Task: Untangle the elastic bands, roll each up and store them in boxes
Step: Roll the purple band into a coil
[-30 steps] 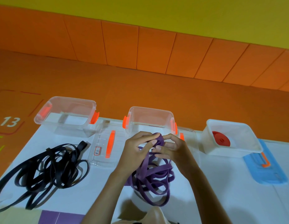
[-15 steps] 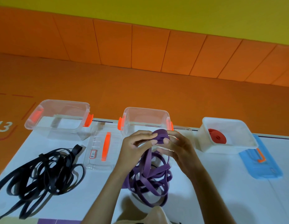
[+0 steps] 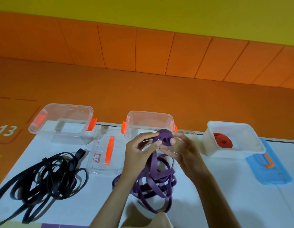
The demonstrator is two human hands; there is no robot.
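Note:
A purple elastic band [image 3: 152,181] lies in loose loops on the white table [image 3: 208,195], and its upper end is wound into a small roll [image 3: 164,138]. My left hand [image 3: 139,150] and my right hand [image 3: 184,148] both pinch that roll, held just in front of the middle clear box [image 3: 149,122]. A tangled black band [image 3: 44,178] lies at the left. A rolled red band [image 3: 223,142] sits in the white box [image 3: 233,140] at the right.
An empty clear box [image 3: 62,122] with orange clips stands at the back left. A clear lid [image 3: 106,155] with an orange handle lies between the two clear boxes. A blue lid [image 3: 267,168] rests beside the white box. Orange floor lies beyond the table.
The purple roll has grown and risen a little between my fingers as more band is wound on. The camera view has shifted slightly.

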